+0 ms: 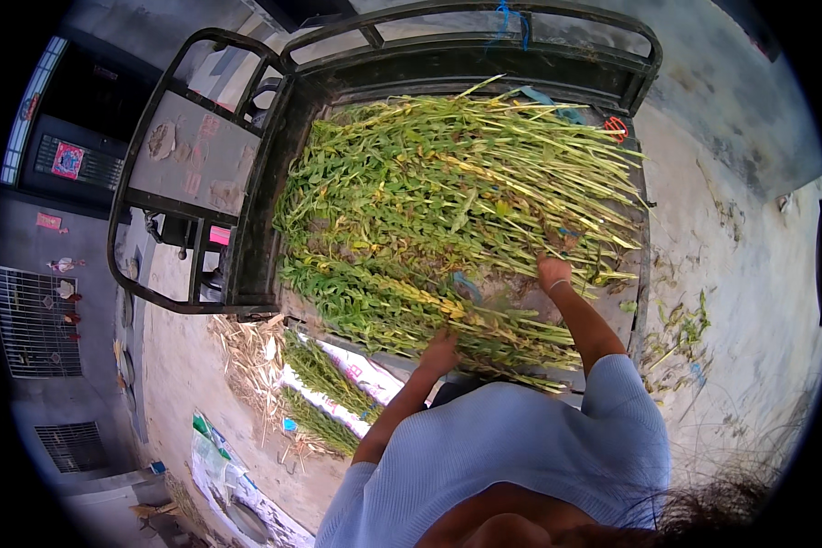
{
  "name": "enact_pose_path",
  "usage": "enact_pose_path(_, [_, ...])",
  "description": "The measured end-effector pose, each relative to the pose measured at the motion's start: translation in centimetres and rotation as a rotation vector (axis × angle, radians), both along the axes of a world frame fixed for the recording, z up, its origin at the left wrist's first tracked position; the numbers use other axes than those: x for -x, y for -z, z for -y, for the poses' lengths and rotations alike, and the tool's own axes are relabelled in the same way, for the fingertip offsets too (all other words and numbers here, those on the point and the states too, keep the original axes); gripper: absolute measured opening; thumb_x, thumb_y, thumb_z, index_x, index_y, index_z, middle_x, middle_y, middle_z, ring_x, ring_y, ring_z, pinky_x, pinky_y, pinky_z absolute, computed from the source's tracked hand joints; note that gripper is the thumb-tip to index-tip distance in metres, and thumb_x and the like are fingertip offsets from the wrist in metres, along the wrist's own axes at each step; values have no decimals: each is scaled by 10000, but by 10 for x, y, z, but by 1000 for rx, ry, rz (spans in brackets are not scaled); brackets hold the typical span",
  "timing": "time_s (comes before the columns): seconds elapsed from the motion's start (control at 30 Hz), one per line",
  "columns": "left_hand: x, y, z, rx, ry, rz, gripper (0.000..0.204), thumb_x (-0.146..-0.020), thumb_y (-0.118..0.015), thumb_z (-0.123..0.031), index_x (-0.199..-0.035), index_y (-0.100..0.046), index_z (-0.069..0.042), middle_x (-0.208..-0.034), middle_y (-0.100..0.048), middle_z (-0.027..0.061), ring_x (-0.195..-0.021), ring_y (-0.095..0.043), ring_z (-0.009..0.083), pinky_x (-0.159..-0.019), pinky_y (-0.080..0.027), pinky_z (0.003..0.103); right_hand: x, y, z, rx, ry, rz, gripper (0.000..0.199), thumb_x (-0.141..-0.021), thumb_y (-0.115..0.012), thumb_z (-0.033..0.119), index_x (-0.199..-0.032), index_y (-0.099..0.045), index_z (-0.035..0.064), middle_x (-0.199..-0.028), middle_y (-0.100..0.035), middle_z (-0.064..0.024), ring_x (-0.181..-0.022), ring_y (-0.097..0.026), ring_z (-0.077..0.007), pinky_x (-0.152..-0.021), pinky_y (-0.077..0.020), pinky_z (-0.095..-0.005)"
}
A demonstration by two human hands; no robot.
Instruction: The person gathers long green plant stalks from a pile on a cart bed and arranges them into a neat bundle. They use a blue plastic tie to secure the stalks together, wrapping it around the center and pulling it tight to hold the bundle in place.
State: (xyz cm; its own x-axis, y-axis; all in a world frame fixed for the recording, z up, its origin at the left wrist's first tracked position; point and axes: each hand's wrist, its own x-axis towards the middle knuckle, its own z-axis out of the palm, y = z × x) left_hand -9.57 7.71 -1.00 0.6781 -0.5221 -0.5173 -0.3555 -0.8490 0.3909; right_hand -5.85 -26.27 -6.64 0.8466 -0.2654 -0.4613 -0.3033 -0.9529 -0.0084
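Observation:
A thick layer of cut leafy stalks (411,201) covers the truck bed (511,290), leaves to the left and pale cut ends to the right. A separate bundle of stalks (466,318) lies along the near edge. My left hand (441,352) is at the near side of this bundle, its fingers hidden and blurred among leaves. Farther right, my right hand (553,271) is closed at the cut ends of the main layer, with a thin band on the wrist. Between the two groups of stalks a blue strip (467,287) lies on the bed.
Dark metal rails (475,11) bound the bed's far and left sides. An orange-red cord (616,129) lies at the far right corner. Below the near edge, more green stalks (324,425) rest on white sacks (356,365) beside dry husks (249,361). Leaf scraps (685,329) litter the concrete.

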Motion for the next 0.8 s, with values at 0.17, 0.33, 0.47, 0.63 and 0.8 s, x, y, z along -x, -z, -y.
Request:
enact_pose_path(0.17, [3,-5,-7,79,-54,-43,488,-697,-671,-258,-1135,-554,-75,-1249,-446,206,-1131,-465,338,-922,-421,395,-22,-64,9,137,-179,156,225,-711,-578,136,-932,-615,116,-847,-663,-80,-826,-632,-250,-824,-393,-509])
enact_pose_path(0.33, [-4,9,-20,194,-145,-7,435,-709,-664,-284,-1065,-578,-48,-1179,-505,213,-1098,-489,345,-904,-427,400,-65,-160,21,181,-360,335,132,-728,-571,137,-846,-610,95,-741,-652,-92,-709,-639,-252,-642,-470,-429])
enact_pose_path(0.47, [-5,29,-20,273,-213,16,417,-732,-653,-278,-1061,-575,-34,-1150,-527,211,-1048,-519,355,-882,-436,406,-115,-270,22,342,-562,553,76,-759,-516,106,-765,-589,88,-680,-636,-101,-648,-637,-259,-515,-481,-368])
enact_pose_path(0.63, [1,35,-27,378,-287,14,381,-743,-647,-267,-1041,-589,-38,-1134,-539,205,-1012,-541,346,-849,-456,398,-151,-422,-5,584,-810,846,35,-729,-548,126,-708,-562,102,-604,-604,-51,-606,-624,-228,-502,-438,-337])
enact_pose_path(0.8, [17,4,-34,496,-394,62,370,-729,-663,-285,-984,-619,-21,-1045,-590,197,-930,-577,329,-797,-477,385,-101,-524,51,793,-681,1109,93,-688,-596,119,-753,-530,109,-626,-575,-50,-643,-605,-240,-506,-448,-362])
